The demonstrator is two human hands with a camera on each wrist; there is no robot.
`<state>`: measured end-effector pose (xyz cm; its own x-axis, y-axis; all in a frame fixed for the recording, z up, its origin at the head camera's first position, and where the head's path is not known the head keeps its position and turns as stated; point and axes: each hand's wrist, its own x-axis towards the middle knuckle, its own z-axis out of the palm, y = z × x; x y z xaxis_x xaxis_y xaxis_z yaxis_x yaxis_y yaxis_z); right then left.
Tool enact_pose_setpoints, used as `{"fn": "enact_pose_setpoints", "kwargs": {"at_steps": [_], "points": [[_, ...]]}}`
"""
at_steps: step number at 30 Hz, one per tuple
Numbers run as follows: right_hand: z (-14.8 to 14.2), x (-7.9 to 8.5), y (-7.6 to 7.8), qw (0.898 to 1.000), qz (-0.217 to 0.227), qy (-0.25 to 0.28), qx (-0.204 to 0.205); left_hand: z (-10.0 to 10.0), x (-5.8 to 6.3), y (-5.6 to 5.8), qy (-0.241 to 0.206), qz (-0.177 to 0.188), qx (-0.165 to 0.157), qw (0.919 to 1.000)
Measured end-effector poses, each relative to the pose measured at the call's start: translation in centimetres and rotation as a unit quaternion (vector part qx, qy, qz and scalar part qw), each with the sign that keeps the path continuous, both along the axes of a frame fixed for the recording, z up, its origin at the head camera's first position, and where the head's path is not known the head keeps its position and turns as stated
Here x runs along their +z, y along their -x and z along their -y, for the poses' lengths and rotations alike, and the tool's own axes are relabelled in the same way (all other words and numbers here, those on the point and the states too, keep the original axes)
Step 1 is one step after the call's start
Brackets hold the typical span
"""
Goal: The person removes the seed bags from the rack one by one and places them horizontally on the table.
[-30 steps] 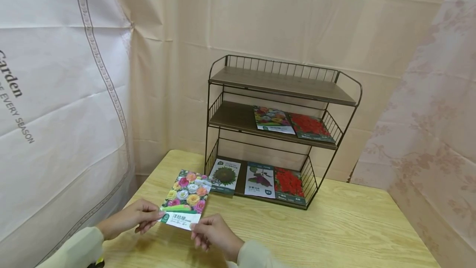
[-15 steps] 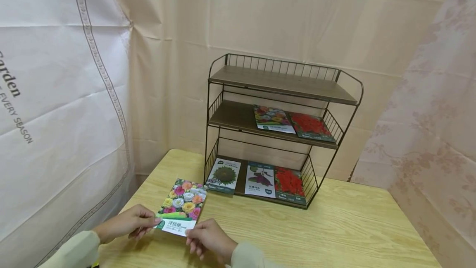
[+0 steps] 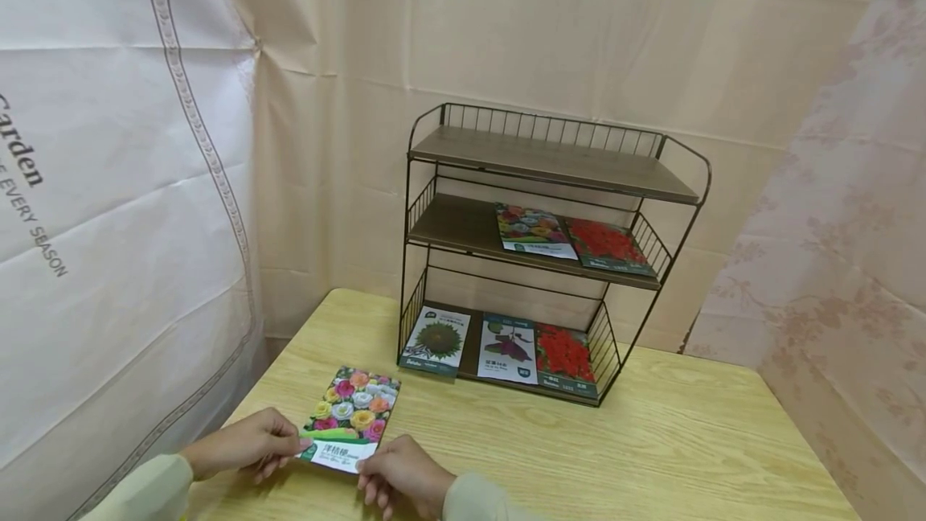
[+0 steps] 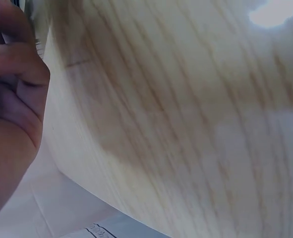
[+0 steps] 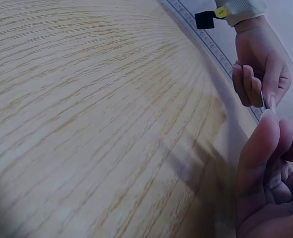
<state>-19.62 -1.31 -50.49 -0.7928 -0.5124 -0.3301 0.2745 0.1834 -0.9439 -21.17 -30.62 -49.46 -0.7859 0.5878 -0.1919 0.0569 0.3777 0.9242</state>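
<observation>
A seed packet (image 3: 356, 415) printed with many-coloured flowers lies low over the table's front left, its white label edge toward me. My left hand (image 3: 249, 442) pinches its near left corner between thumb and fingers. The near right corner is pinched by my right hand (image 3: 407, 473). In the left wrist view my left hand (image 4: 12, 74) shows at the left edge, and the packet is out of sight. From the right wrist, both my right hand (image 5: 270, 183) and my left hand (image 5: 263, 64) appear with curled fingers. Whether the packet touches the table is hard to tell.
A black wire rack (image 3: 557, 167) with brown shelves stands at the back of the wooden table (image 3: 651, 441). Its middle shelf bears a mixed-flower packet (image 3: 534, 231) and a red-flower packet (image 3: 608, 246). Below lie a sunflower packet (image 3: 436, 342), a purple-plant packet (image 3: 508, 350) and another red-flower packet (image 3: 564, 358).
Both hands have brought the seed packet down and toward me, slightly to the left, away from the rack. Each hand keeps its pinch on a near corner. The packets on the rack stay put.
</observation>
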Motion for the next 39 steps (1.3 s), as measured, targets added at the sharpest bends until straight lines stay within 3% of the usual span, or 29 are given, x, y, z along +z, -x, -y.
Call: {"fn": "enact_pose_setpoints", "kwargs": {"at_steps": [18,24,39], "points": [[0.64,-0.27,-0.32,0.998,0.046,-0.038,0.007,0.05,-0.48,-0.73,0.012,0.003,0.0,0.9999],[0.74,0.01,-0.28,0.993,0.072,-0.089,0.006,-0.08,-0.51,-0.67,0.043,-0.002,0.017,0.9989],[0.32,0.27,-0.03,0.989,0.07,-0.131,0.026,-0.31,-0.14,-0.64,0.116,-0.048,0.001,0.9921]]}}
